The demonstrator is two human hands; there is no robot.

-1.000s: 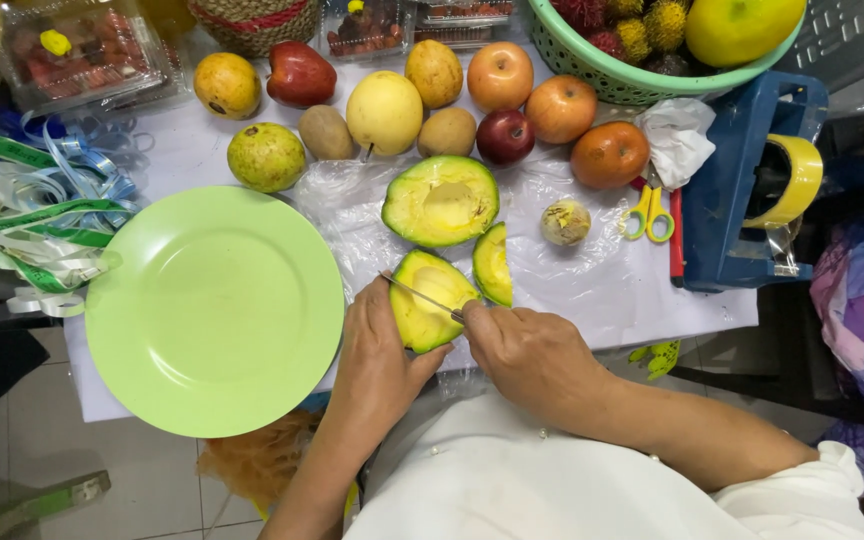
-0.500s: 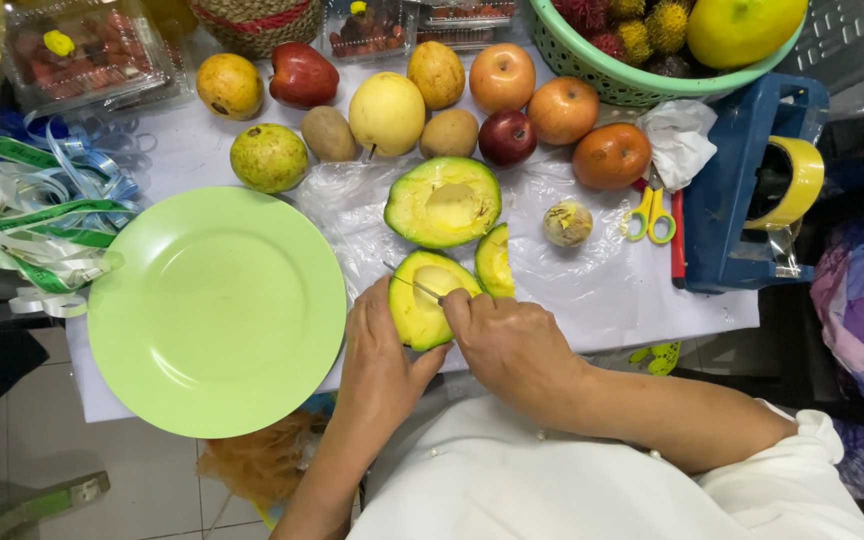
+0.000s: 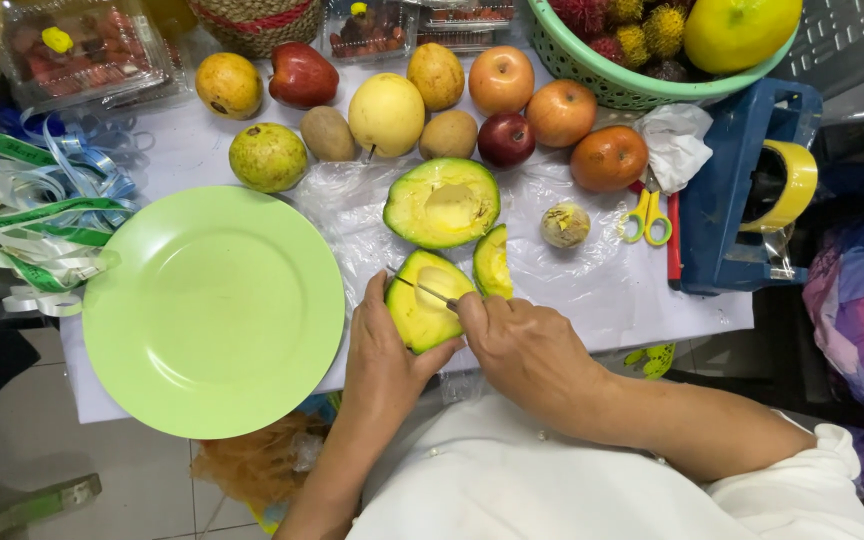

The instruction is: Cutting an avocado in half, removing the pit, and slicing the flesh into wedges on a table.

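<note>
Barely anything has shifted since the earlier frames: the knife blade (image 3: 422,290) now lies a touch further across the avocado piece, and both hands stay planted where they were.

From the head camera, looking straight down: the left hand (image 3: 384,362) is cupped around the near edge of a cut avocado piece (image 3: 422,305), fingers curled under it and thumb up along its left side, so it has a firm hold. The right hand (image 3: 532,355) is closed around the handle of a small knife, handle hidden in the fist, thin blade pointing left across the yellow-green flesh. That piece sits on a sheet of clear plastic (image 3: 572,280) at the front edge of the white table (image 3: 697,305), right in front of the person's body.

Just beside it on the right lies a narrow avocado wedge (image 3: 493,262), cut face up. Just behind them sits the avocado half (image 3: 443,203) with its hollow pit cavity showing, and the brownish pit (image 3: 565,225) rests to the right on the plastic.

To the left, a big lime-green plate (image 3: 214,310) hangs partly over the table edge. Behind it is a row of whole fruit, an apple (image 3: 501,80) among them. Yellow-handled scissors (image 3: 645,215) lie near a blue tape holder (image 3: 742,190), and a green basket (image 3: 632,85) of fruit sits at top right.
</note>
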